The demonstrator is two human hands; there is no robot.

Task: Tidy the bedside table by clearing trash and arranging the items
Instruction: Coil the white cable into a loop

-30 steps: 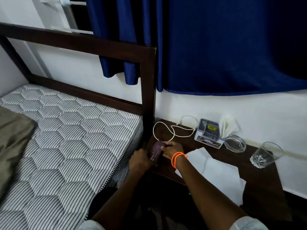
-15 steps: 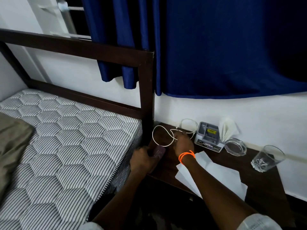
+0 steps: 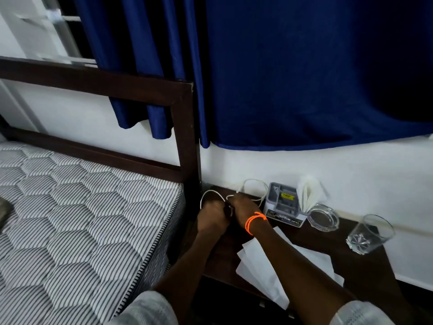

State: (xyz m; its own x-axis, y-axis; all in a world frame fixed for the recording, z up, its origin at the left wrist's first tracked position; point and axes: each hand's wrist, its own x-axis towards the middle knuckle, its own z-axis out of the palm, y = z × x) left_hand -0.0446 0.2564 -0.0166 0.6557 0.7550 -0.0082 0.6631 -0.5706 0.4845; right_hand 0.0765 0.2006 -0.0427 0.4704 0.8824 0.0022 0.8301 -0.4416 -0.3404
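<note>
Two hands, left hand (image 3: 212,215) and right hand (image 3: 243,211), meet at the worktop's (image 3: 365,273) far-left corner, fingers curled round the white cable (image 3: 254,184); whatever else they hold is hidden. Right of the fingers, a grey organizer (image 3: 282,204) holds a yellow-labelled item and folded tissues (image 3: 310,192); beyond stand a glass ashtray (image 3: 323,216) and tumbler (image 3: 369,234).

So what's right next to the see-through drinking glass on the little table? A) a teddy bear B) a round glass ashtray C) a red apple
B: the round glass ashtray sits just beside the drinking glass on the bedside table, between it and the grey organizer box.
</note>
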